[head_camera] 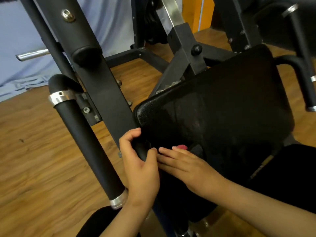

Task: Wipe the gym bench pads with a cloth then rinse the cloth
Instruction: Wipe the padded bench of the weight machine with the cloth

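Observation:
The black textured seat pad (222,106) of a gym machine fills the middle and right. My left hand (140,166) curls its thumb and fingers around a smooth black rounded edge at the pad's near left side. My right hand (186,165) lies flat on the pad's near part, fingers stretched toward the left hand. A dark cloth (196,150) is pressed under it; one crumpled fold and a small red bit (182,147) show past the fingertips. Most of the cloth is hidden or lost against the black pad.
A thick black frame post (95,74) rises just left of the pad. A foam-covered handle bar (89,142) with chrome rings slants beside my left forearm. More black frame bars and a knob (196,50) stand behind. The floor (34,159) is wood planks.

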A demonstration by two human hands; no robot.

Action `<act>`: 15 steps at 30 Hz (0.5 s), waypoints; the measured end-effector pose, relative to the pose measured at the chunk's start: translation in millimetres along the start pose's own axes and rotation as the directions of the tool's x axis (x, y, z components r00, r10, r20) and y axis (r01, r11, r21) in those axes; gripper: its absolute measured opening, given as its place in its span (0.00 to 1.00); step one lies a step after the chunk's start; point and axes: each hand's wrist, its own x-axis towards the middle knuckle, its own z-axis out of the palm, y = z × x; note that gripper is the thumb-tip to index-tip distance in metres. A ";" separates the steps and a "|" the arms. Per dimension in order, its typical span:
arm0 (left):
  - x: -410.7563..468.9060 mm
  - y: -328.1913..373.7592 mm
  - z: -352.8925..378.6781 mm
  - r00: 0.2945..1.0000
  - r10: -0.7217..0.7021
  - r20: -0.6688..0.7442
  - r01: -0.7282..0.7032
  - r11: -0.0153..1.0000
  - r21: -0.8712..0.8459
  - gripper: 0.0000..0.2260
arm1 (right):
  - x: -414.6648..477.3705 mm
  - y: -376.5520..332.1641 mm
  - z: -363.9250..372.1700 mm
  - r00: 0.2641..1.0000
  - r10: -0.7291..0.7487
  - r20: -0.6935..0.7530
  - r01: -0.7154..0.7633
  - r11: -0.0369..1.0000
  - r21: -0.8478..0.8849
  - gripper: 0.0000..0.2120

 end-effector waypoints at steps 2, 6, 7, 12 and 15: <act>-1.1 0.1 1.2 1.000 -0.004 -0.006 0.004 1.000 0.000 0.17 | 6.7 -0.4 1.4 0.999 -0.013 -0.040 0.012 0.999 -0.031 0.17; 0.9 -3.1 -1.8 1.000 0.006 0.029 -0.007 0.999 0.032 0.15 | 20.7 1.6 2.0 0.994 -0.016 -0.109 0.009 0.998 -0.069 0.17; 1.7 -4.0 -3.4 0.999 0.008 0.044 -0.010 0.999 0.046 0.14 | 14.5 -2.6 5.7 0.992 0.012 -0.129 -0.020 0.998 -0.055 0.16; 3.6 -6.7 -3.3 0.998 0.023 0.052 -0.025 0.999 0.036 0.12 | -35.2 -26.1 24.1 0.998 0.028 -0.051 -0.031 0.998 -0.063 0.16; 4.5 -10.1 -1.5 0.996 0.079 0.041 -0.080 0.996 0.026 0.10 | -12.5 -9.2 9.8 0.994 0.039 -0.107 -0.048 0.995 -0.086 0.17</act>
